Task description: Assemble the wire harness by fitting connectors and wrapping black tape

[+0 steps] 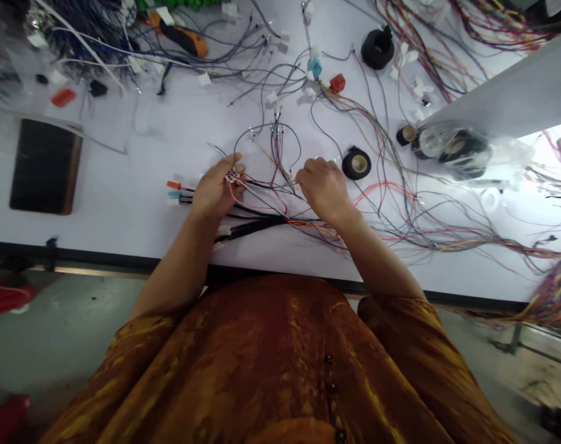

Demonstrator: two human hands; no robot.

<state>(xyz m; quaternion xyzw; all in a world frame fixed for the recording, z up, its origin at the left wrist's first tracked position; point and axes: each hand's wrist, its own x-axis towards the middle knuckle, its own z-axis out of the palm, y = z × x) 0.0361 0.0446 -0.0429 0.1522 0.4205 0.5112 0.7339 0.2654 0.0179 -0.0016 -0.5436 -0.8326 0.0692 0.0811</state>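
Observation:
My left hand point(218, 190) rests on the white table point(136, 148), fingers pinched on a small white connector point(232, 177) with red and pink wires running out of it. My right hand point(324, 188) is closed on thin wires just to the right; what exactly sits between its fingers is hidden. Between the hands loops a loose bundle of black and red wires point(275, 139). A black-taped harness trunk point(257, 227) lies under both wrists. Orange, teal and white terminals point(173, 193) lie left of my left hand.
A black tape roll point(357, 163) lies right of my right hand, a larger one point(377, 48) at the back. A dark pad point(44, 165) sits at left. Bagged tape rolls point(451, 147), coloured wire bundles point(553, 290), red point(337, 82) and blue point(314, 66) connectors, an orange-handled tool point(181, 38).

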